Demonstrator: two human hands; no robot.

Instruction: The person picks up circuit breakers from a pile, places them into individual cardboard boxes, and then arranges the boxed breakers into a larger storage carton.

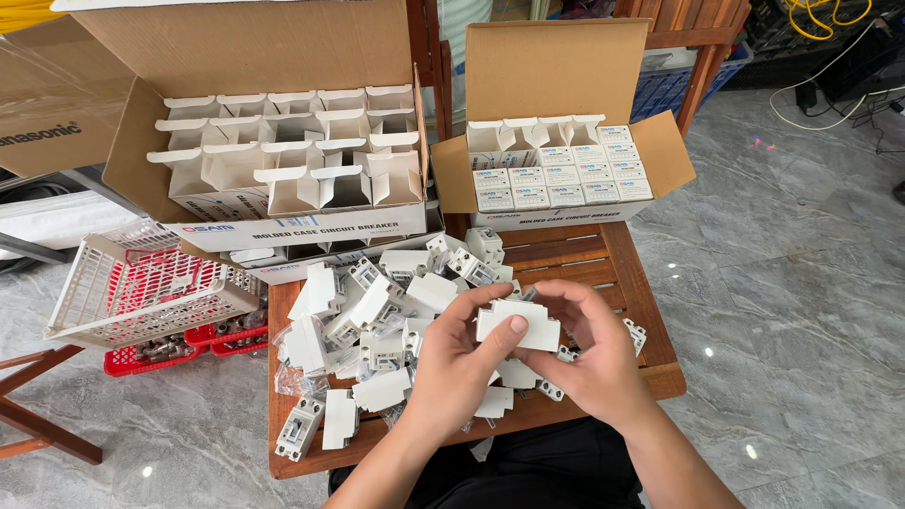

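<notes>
Here, from left to right, each place told from the brown wooden slat table [641, 283]:

Baskets: a white plastic basket [141, 292] sits tilted on red plastic baskets [179, 344], just off the table's left edge.

Big box: a large open brown cardboard box [273, 151] stands at the table's back left corner. It is full of small white cartons with their flaps up.

Pile: a heap of small white plastic breakers [377, 330] covers the left half of the table top. One grey and white breaker [300, 429] lies near the table's front left corner.

Left hand: the left hand [452, 363] is above the middle of the table. Its fingers are curled around the flat white plastic breaker [518, 325], with the thumb pressed on its front.

Held breaker: it is up in the air over the table's middle, between both hands.

Right hand: the right hand [589, 344] grips the same breaker from the other side, fingers bent over its top.

Small box: a smaller open brown cardboard box [556, 141] stands at the table's back right corner, packed with closed white cartons.

Floor: grey marble floor tiles [782, 311] lie to the table's right.
</notes>
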